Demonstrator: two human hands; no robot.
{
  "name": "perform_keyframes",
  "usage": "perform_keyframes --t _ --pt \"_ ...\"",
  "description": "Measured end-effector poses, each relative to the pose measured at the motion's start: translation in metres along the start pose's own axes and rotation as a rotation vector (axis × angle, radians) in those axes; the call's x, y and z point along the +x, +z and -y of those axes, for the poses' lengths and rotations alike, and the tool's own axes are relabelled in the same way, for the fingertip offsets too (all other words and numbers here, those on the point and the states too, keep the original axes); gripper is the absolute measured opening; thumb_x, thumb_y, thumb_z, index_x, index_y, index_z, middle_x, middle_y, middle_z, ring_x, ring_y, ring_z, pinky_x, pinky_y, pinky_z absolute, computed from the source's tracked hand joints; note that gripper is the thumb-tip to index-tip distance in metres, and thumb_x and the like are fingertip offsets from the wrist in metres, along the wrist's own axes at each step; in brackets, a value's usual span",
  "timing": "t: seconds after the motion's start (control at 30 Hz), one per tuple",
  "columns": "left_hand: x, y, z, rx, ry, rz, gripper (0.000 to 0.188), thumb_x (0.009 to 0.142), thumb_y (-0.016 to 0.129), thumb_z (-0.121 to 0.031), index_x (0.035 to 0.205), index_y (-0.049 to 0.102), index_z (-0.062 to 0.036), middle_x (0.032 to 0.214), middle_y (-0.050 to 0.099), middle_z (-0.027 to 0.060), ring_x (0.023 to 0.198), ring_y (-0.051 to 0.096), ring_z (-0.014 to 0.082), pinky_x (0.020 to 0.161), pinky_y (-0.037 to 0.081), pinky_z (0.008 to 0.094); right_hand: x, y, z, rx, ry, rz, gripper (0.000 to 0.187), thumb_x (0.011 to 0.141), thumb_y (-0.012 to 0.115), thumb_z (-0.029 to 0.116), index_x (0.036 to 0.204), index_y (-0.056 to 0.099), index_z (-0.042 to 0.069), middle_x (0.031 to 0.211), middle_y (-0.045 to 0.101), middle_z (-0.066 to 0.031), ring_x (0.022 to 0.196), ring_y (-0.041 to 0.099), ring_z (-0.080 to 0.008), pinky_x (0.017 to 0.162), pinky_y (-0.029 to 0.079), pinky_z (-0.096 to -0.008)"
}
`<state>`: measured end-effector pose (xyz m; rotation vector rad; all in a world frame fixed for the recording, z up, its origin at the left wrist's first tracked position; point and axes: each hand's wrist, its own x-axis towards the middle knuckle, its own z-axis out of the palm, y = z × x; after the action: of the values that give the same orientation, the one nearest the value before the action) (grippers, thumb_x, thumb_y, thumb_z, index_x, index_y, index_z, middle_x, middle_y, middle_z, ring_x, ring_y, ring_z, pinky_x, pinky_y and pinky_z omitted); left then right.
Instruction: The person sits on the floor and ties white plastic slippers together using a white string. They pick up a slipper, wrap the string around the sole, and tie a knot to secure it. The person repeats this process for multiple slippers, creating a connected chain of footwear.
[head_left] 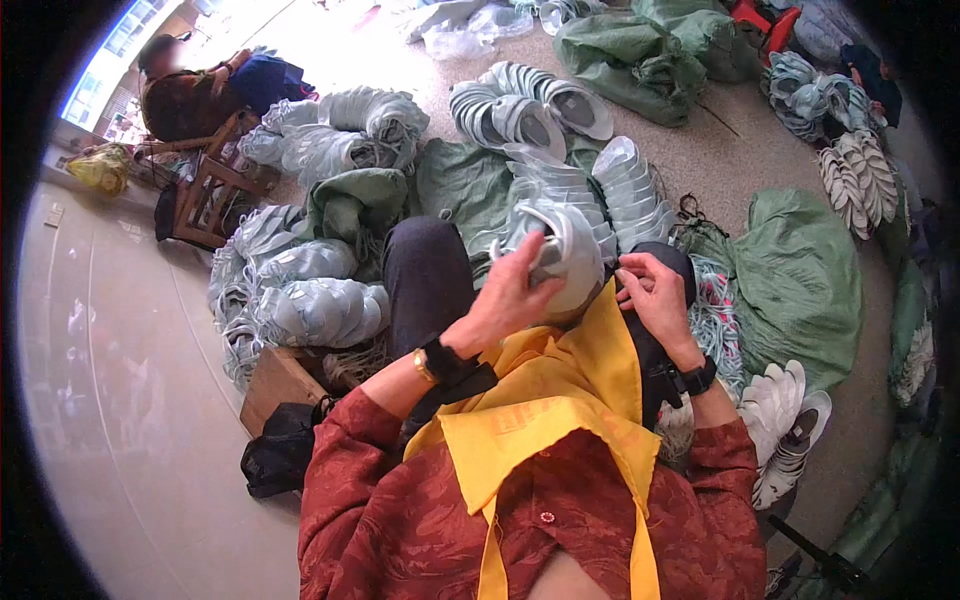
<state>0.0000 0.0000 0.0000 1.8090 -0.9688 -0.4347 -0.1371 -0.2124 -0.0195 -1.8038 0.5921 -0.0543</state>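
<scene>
Over my lap is a pale grey-white shoe upper with white laces, its opening turned toward me. My left hand grips it from the left side, the thumb and a finger at its opening. Just to the right, above my right knee, my right hand is apart from the upper. Its fingers are curled together, and whatever they may hold is too small to make out. Beyond my lap stand nested rows of similar pale uppers.
Stacks of uppers lie at my left, beside a wooden box. Green sacks sit at the right and far side. White uppers lie near my right elbow. Another person sits at the far left by a wooden chair.
</scene>
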Motion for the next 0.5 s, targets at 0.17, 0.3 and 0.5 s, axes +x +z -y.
perform_keyframes --t 0.17,0.3,0.5 --pt "-0.013 -0.014 -0.046 -0.102 0.046 -0.038 0.043 0.08 0.07 -0.005 0.114 0.045 -0.0005 0.09 0.061 0.019 0.081 0.062 0.0311 0.076 0.049 0.0373 0.0 0.004 0.0 0.445 -0.05 0.197 0.04 0.099 0.057 0.029 0.124 0.055 -0.003 0.112 0.065 -0.0071 0.096 0.065 -0.0132 0.087 0.053 -0.0284" --pt "-0.028 -0.01 -0.061 -0.003 0.22 -0.032 0.045 0.082 0.072 -0.008 0.118 0.047 0.0009 0.096 0.059 0.0151 0.083 0.058 0.0218 0.071 0.048 0.0331 -0.019 0.014 0.052 1.009 -0.098 0.404 0.044 0.099 0.057 0.028 0.133 0.048 0.001 0.125 0.06 -0.0067 0.113 0.058 -0.0155 0.099 0.046 -0.0326" --pt "-0.03 0.007 -0.053 -0.024 0.323 -0.086 0.051 0.08 0.072 -0.007 0.124 0.047 0.001 0.108 0.058 0.0207 0.098 0.059 0.0383 0.083 0.047 0.0395 -0.04 0.01 0.065 0.91 -0.101 0.252 0.046 0.095 0.064 0.024 0.133 0.049 0.003 0.126 0.06 -0.0058 0.114 0.058 -0.0158 0.099 0.046 -0.0333"
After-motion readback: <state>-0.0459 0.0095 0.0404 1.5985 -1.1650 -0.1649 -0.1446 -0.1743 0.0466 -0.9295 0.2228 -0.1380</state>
